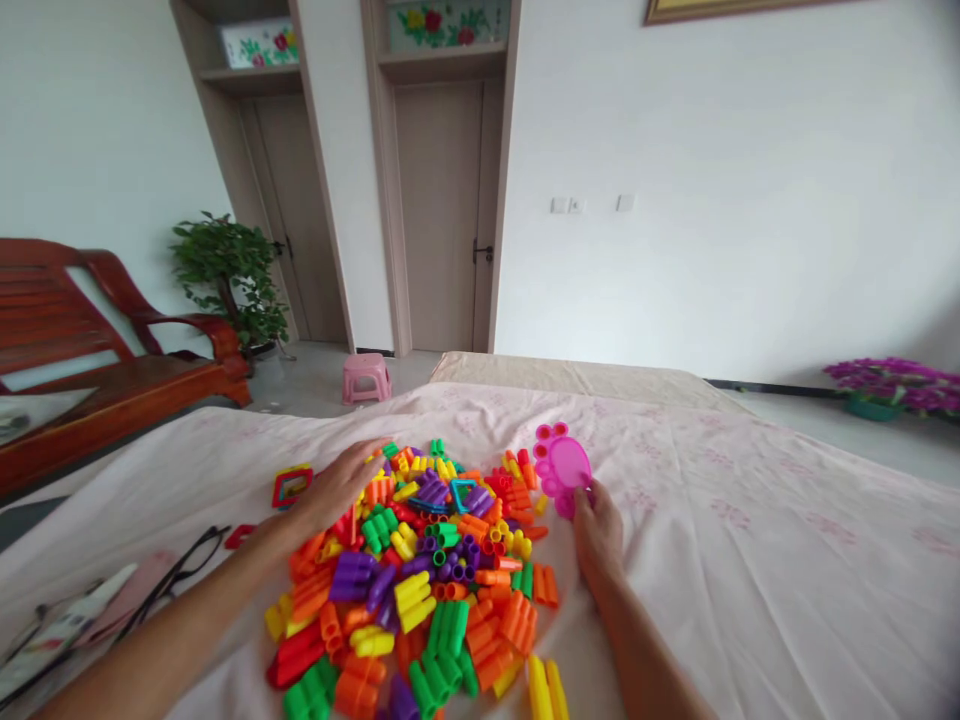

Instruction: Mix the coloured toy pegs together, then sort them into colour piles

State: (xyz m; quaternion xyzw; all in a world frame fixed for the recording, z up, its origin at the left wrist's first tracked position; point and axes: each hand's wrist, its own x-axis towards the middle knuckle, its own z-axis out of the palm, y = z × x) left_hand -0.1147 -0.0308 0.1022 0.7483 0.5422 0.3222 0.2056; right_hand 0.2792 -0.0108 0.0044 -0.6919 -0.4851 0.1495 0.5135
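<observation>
We see our right hand (598, 525) pinching the pink toy piece (568, 463) by its lower edge, just beside the pile of coloured plastic pieces (420, 580). Our left hand (349, 485) reaches over the far left part of this pile, its fingers a little bent; we cannot tell if they grip something. Left of the pile lie the eyeglasses (184, 565), on the pale flowered cloth (720, 560). Beyond stands the pink stool (367, 378).
</observation>
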